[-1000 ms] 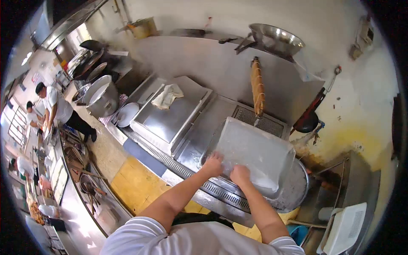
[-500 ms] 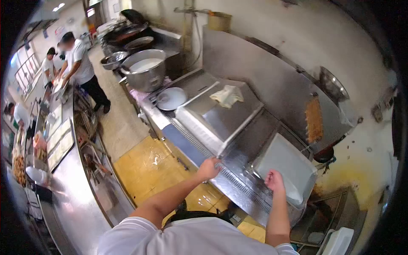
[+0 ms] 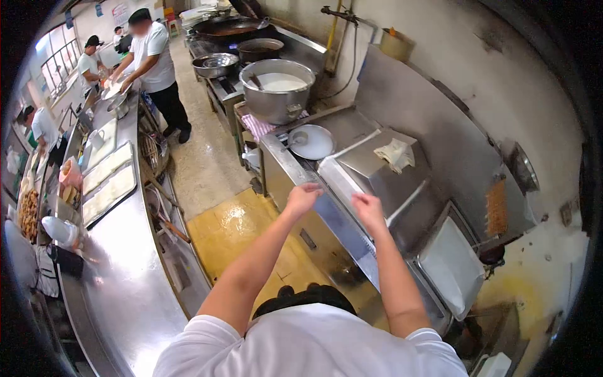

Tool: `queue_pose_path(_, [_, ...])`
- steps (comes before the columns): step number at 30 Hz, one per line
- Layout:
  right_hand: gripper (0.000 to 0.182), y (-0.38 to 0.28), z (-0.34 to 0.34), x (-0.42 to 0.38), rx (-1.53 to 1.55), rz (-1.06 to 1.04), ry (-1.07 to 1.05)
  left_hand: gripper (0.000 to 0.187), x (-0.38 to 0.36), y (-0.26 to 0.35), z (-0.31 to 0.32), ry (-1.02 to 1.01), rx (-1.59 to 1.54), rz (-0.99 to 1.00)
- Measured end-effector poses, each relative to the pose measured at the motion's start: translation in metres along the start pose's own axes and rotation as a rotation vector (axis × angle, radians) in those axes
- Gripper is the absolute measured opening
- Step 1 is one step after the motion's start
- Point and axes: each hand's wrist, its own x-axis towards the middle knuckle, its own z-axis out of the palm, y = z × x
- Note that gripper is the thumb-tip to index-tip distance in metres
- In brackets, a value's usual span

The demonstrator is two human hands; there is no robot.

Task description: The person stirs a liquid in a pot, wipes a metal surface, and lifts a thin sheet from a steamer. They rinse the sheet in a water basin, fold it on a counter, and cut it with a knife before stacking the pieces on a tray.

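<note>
My left hand (image 3: 304,198) hangs over the front edge of the steel counter (image 3: 339,217), fingers curled, with no object visible in it. To its right, my right hand (image 3: 369,210) is raised before the metal box-shaped lid (image 3: 383,164), its fingers bent together; what they hold, if anything, is too small to tell. A folded cloth (image 3: 396,154) lies on the lid. Beyond my hands sit a white-filled bowl with a ladle (image 3: 312,143) and a large pot of white liquid (image 3: 276,94). A white tray (image 3: 451,267) rests at the right.
A long steel worktable (image 3: 129,270) on the left holds trays of pale sheets (image 3: 110,196) and a plastic jug (image 3: 61,230). Co-workers, one a standing person in a white shirt (image 3: 157,56), work at the back left. A wok (image 3: 229,26) sits on the stove. Yellow flooring (image 3: 235,226) lies between.
The view has swung left. My right hand has moved away from the white tray and closer to my left hand. Both hands are now nearer the bowl.
</note>
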Motion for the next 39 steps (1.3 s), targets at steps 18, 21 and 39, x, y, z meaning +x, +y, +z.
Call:
queue_pose_path(18, [0.076,-0.014,0.157,0.204,-0.233,-0.219,0.055,0.058,0.114,-0.035,-0.22,0.006,0.657,-0.018])
queue_pose_path(21, [0.078,-0.097,0.196,0.276,-0.157,-0.431,0.008,0.052,0.146,-0.011,-0.243,0.058,0.648,0.051])
queue_pose_path(39, [0.014,-0.324,0.272,0.497,-0.998,-0.677,0.02,0.041,0.316,0.071,-0.338,0.098,0.302,0.358])
